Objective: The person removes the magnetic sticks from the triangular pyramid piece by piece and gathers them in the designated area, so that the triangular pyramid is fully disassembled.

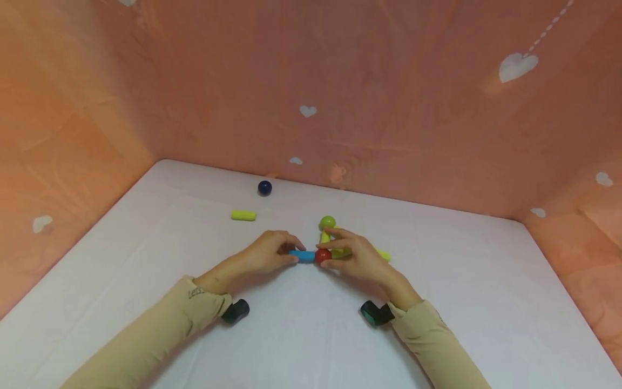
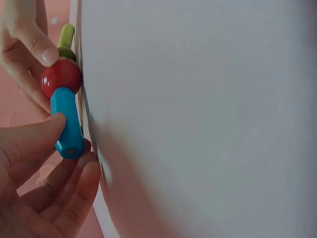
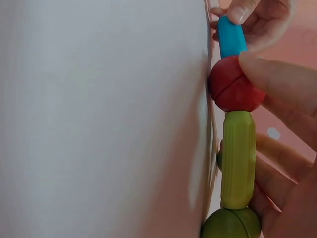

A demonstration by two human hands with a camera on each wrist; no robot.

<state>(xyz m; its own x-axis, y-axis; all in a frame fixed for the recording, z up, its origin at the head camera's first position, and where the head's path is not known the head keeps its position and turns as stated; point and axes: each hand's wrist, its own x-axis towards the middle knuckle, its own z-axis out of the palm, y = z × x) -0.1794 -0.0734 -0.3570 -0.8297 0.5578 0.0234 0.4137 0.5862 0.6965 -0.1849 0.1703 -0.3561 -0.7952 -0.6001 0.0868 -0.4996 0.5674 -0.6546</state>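
Left hand [image 1: 264, 254] pinches one blue rod [image 1: 303, 255] joined to one red ball [image 1: 323, 255], which the right hand [image 1: 355, 256] pinches; one loose yellow-green rod [image 1: 243, 215] and one dark blue ball [image 1: 264, 187] lie beyond.

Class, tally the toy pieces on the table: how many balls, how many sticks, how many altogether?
Balls: 3 (dark blue ball, green ball, red ball)
Sticks: 4 (blue stick, loose yellow stick, upright yellow stick, flat yellow stick)
Total: 7

Soft, even pinkish light w/ faint shadows; head view sharp, wrist views blurry (white surface esp.).
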